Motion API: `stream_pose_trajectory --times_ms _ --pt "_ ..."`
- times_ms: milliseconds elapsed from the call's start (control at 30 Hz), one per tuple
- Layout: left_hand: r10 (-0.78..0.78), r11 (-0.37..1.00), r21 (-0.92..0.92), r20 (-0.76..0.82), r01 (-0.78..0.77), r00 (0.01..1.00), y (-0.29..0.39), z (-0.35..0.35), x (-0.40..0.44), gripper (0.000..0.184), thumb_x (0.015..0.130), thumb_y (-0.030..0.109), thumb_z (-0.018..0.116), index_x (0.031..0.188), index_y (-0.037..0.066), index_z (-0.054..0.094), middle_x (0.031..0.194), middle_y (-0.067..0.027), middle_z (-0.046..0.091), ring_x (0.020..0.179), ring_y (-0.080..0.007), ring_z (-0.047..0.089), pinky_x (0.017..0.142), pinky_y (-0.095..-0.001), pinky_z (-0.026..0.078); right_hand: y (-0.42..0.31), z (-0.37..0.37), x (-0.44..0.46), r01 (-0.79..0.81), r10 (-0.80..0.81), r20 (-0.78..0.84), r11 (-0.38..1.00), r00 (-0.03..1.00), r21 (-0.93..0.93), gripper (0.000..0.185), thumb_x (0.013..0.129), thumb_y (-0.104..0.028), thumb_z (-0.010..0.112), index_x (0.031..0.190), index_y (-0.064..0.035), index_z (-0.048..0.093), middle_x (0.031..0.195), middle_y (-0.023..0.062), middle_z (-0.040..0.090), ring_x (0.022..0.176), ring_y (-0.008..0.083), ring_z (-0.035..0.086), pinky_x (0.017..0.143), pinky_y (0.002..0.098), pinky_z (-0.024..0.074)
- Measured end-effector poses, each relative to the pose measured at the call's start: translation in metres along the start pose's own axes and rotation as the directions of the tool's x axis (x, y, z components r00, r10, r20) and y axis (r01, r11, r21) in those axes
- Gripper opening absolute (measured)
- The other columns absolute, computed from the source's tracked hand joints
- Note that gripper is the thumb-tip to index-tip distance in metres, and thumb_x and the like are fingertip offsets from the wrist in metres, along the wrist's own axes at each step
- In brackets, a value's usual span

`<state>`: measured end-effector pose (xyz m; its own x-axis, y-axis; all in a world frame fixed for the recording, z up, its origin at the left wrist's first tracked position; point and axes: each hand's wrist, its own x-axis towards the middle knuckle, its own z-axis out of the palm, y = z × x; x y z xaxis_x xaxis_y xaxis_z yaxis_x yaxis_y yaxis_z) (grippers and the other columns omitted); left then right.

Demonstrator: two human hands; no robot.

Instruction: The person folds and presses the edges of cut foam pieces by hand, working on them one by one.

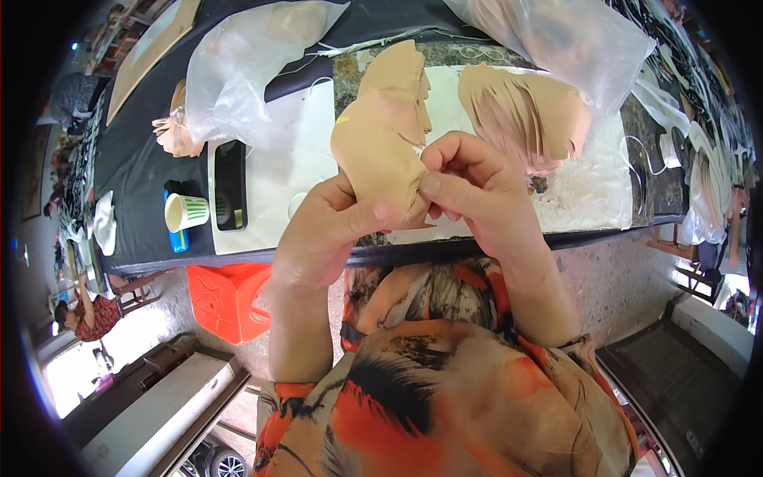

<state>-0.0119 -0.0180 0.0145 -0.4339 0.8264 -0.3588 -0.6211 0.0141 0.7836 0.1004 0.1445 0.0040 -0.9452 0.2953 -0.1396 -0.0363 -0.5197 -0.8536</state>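
A tan, curved, flat piece (373, 147), perhaps leather or a shoe part, is held up above the front of the table. My left hand (318, 230) grips its lower end, thumb on top and fingers underneath. At its right edge, my right hand (481, 187) pinches with thumb and forefinger; the fingertips hide exactly what is caught there. Right behind the held piece lies a pile of similar tan pieces (389, 71). To the right of that pile, a fanned stack of tan pieces (520, 111) rests on a white sheet (588, 195).
Plastic bags (246, 71) lie at the back left and right. A paper cup (187, 212) stands beside a black phone-like object (230, 187) at left. Below the table edge is a red plastic container (226, 298). Another person (91, 314) is at far left.
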Motion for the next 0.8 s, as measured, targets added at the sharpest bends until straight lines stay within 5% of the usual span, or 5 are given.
stream_pose_trajectory --times_ms 133,400,500,800 --pt "-0.080 0.996 0.020 -0.070 0.081 0.994 0.002 0.002 0.003 0.031 0.080 0.015 0.074 0.103 -0.004 0.064 0.093 -0.0072 0.066 0.073 -0.0097 0.056 0.065 -0.0247 0.046 -0.006 0.001 -0.004 -0.017 0.018 0.011 0.992 1.000 -0.128 0.010 0.086 -0.005 0.064 0.093 -0.0031 0.057 0.077 -0.0011 0.057 0.058 0.0026 0.049 0.050 0.0167 0.0388" --pt "-0.012 0.993 0.115 -0.108 0.024 0.994 0.011 0.013 0.005 0.030 0.082 0.012 0.072 0.105 -0.006 0.063 0.093 -0.0092 0.067 0.082 -0.0134 0.062 0.072 -0.0265 0.050 -0.015 -0.001 -0.009 -0.081 0.081 -0.009 0.967 0.997 -0.243 0.010 0.088 -0.007 0.061 0.095 -0.0014 0.057 0.078 -0.0011 0.059 0.064 0.0030 0.056 0.055 0.0177 0.0448" --pt "-0.013 0.992 0.127 -0.092 0.025 0.996 0.009 0.013 0.006 0.029 0.084 0.013 0.070 0.105 -0.006 0.063 0.095 -0.0096 0.067 0.083 -0.0135 0.062 0.073 -0.0272 0.050 -0.013 -0.001 -0.010 0.038 -0.035 0.015 0.949 0.999 -0.312 0.010 0.088 -0.006 0.060 0.096 -0.0010 0.057 0.080 -0.0004 0.059 0.065 0.0042 0.056 0.058 0.0185 0.0463" --pt "-0.009 0.998 0.055 0.013 0.008 1.000 0.003 0.013 0.005 0.028 0.091 0.017 0.061 0.109 -0.005 0.062 0.099 -0.0080 0.065 0.087 -0.0137 0.059 0.078 -0.0288 0.047 -0.011 -0.008 -0.006 -0.029 0.038 0.093 0.995 0.995 -0.096 0.016 0.088 -0.005 0.062 0.100 0.0016 0.055 0.084 0.0038 0.061 0.076 0.0084 0.061 0.070 0.0205 0.0491"
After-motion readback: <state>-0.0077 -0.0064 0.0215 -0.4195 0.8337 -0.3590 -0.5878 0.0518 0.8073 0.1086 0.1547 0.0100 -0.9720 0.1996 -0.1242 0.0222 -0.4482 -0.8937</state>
